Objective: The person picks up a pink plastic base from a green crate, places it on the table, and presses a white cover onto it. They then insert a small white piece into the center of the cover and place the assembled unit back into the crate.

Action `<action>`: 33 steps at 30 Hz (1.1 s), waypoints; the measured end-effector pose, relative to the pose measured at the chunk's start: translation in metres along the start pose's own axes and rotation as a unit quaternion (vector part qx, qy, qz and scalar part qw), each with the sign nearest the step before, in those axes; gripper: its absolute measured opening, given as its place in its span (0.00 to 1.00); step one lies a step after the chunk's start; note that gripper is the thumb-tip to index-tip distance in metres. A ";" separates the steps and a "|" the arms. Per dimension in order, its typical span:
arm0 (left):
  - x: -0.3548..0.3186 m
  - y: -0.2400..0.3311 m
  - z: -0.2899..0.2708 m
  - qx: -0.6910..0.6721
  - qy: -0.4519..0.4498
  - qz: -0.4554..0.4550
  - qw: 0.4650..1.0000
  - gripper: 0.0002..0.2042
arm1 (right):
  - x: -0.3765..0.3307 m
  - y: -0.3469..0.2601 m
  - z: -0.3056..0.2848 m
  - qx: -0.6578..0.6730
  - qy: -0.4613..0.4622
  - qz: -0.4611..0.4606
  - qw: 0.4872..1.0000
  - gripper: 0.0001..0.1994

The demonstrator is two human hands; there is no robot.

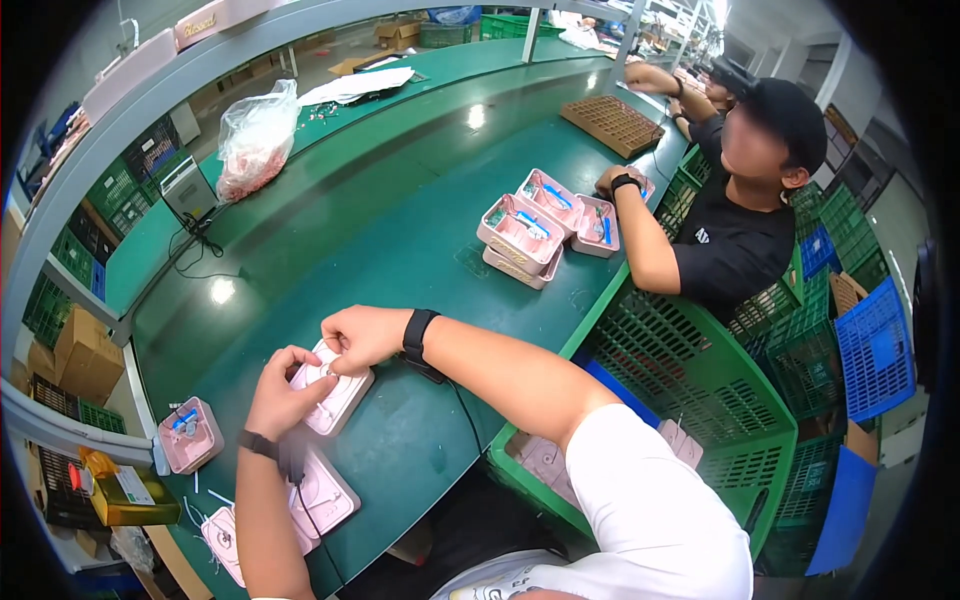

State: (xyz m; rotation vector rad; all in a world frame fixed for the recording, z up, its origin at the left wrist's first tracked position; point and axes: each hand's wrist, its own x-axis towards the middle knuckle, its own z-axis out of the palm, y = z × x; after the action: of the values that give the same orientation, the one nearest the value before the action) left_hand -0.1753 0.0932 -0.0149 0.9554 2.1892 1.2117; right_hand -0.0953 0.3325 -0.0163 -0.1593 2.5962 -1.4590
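Touching a pink case point(343, 400) on the green tabletop point(412, 445), both hands point(283, 393) point(368, 334) converge.

Long green table point(420, 220), glossy, light reflections on top. Near end: closed pink case point(345, 402), tilted in view, looks to rest on the tabletop. Just below it, second pink case point(335, 492), partly covered. Beside that, toward the lower left, pink piece with wires point(222, 540), plus thin white strips point(221, 497). Left edge: open pink box point(190, 450), blue part inside. Mid-right: cluster of pink boxes point(520, 262), one stacked on another. Farther up, brown gridded tray point(612, 125). Far side: clear plastic bag point(257, 135), pink contents; black cables point(197, 237) near it.
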 end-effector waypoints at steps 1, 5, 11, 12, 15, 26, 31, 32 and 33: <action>-0.002 0.001 0.000 -0.001 -0.003 0.000 1.000 0.18 | -0.001 0.000 0.001 -0.004 -0.001 -0.004 1.000 0.15; -0.005 0.004 0.000 -0.013 -0.006 -0.003 1.000 0.18 | -0.003 -0.002 0.002 -0.012 -0.006 -0.011 1.000 0.16; -0.002 -0.007 0.001 -0.031 -0.008 0.016 0.999 0.18 | -0.005 -0.004 0.001 -0.004 -0.013 0.002 1.000 0.18; -0.002 -0.008 0.001 -0.031 -0.010 0.018 0.999 0.18 | -0.004 -0.003 0.001 -0.004 -0.010 0.004 1.000 0.18; 0.000 -0.010 0.000 -0.013 -0.007 0.018 1.000 0.18 | 0.000 0.001 0.002 -0.013 0.003 -0.011 1.000 0.17; 0.000 -0.004 0.002 -0.019 -0.008 0.007 1.000 0.18 | -0.004 0.003 0.000 -0.012 -0.002 -0.024 1.000 0.18; -0.003 -0.009 0.000 -0.032 -0.005 -0.004 0.999 0.18 | -0.001 0.001 0.006 -0.012 0.010 -0.016 1.000 0.15; -0.003 -0.008 0.000 -0.033 -0.006 -0.003 0.999 0.18 | -0.001 0.002 0.005 -0.013 0.010 -0.014 1.000 0.15; -0.002 -0.008 0.000 -0.038 -0.009 -0.002 0.999 0.18 | 0.000 0.002 0.005 -0.013 0.010 -0.015 1.000 0.15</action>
State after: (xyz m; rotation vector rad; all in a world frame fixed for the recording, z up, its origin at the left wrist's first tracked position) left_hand -0.1771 0.0883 -0.0218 0.9265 2.1148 1.2709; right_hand -0.0941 0.3296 -0.0205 -0.1897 2.6416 -1.4437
